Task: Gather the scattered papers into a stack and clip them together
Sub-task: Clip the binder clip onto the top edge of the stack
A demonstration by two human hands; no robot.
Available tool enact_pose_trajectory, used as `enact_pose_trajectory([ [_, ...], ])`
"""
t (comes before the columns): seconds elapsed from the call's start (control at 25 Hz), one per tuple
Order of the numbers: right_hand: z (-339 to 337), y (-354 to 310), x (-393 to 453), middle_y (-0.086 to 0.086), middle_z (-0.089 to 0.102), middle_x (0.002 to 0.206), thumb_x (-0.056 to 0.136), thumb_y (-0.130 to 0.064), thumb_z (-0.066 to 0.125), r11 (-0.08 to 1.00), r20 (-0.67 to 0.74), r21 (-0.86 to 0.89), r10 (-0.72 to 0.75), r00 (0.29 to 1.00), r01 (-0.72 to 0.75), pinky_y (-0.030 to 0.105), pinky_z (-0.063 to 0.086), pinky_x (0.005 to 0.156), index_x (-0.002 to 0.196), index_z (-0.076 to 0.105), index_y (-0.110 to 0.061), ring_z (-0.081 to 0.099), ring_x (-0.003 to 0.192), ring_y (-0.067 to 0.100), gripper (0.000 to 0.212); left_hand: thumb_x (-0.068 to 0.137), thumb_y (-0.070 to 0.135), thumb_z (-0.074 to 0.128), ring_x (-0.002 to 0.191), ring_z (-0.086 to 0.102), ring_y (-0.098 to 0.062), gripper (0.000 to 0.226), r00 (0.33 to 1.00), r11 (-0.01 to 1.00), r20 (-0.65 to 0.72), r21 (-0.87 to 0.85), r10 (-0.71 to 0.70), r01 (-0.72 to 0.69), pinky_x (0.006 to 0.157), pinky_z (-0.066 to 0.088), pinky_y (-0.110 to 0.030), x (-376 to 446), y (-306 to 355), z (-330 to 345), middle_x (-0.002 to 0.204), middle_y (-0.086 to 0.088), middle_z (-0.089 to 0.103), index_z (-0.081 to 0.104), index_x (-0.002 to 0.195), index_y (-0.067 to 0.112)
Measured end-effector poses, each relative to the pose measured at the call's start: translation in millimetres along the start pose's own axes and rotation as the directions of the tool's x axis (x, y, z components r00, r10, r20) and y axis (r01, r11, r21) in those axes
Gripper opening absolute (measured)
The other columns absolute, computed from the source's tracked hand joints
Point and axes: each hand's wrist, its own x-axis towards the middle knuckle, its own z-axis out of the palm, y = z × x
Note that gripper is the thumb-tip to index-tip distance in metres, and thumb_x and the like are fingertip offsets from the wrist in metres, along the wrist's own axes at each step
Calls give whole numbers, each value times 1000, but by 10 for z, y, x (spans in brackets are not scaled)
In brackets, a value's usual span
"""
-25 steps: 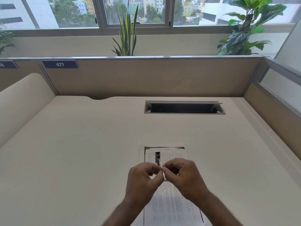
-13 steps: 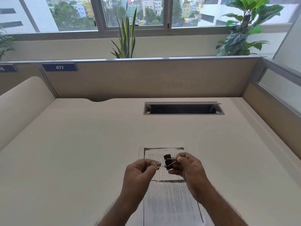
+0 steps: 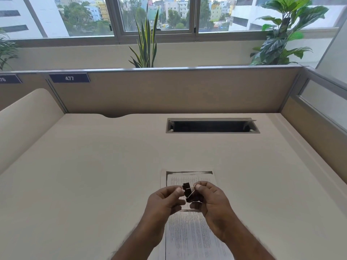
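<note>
A stack of printed papers (image 3: 189, 233) lies flat on the beige desk (image 3: 93, 175), near its front edge and under my hands. Just above the stack I hold a black binder clip (image 3: 188, 192) with silver wire handles. My left hand (image 3: 165, 201) pinches the clip's left side. My right hand (image 3: 214, 199) pinches a wire handle with thumb and forefinger, and more black clip shows in its fingers. The clip does not touch the papers. My hands hide the middle of the top sheet.
A rectangular cable slot (image 3: 212, 125) opens in the desk behind the papers. Partition walls (image 3: 169, 91) close the back and the right side, and a curved divider (image 3: 24, 117) stands at the left. Potted plants (image 3: 146, 44) stand beyond the partition.
My hands were pressed together over the papers. They have drawn slightly apart and the black clip now shows between them, turned and held by a wire handle.
</note>
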Motion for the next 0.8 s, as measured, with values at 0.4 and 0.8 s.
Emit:
enact_pose_trajectory([
  [0.4, -65, 0, 99, 17, 69, 86, 92, -12, 63, 925, 69, -332, -170, 983, 184, 28, 55, 67, 96, 66, -4, 65, 77, 20, 9, 88, 10, 72, 83, 75, -24, 9, 977, 973, -74, 136, 200, -189, 69, 56, -26, 77, -32, -9, 84, -9, 80, 78, 94, 9],
  [0.8, -187, -35, 490, 15, 72, 83, 80, -26, 76, 964, 252, -263, 44, 967, 25, 39, 55, 68, 97, 76, -2, 64, 72, 30, 29, 91, 11, 69, 88, 77, -24, 13, 990, 986, -41, 108, 132, -127, 78, 56, -33, 409, -88, -102, 89, -10, 80, 77, 100, 9],
])
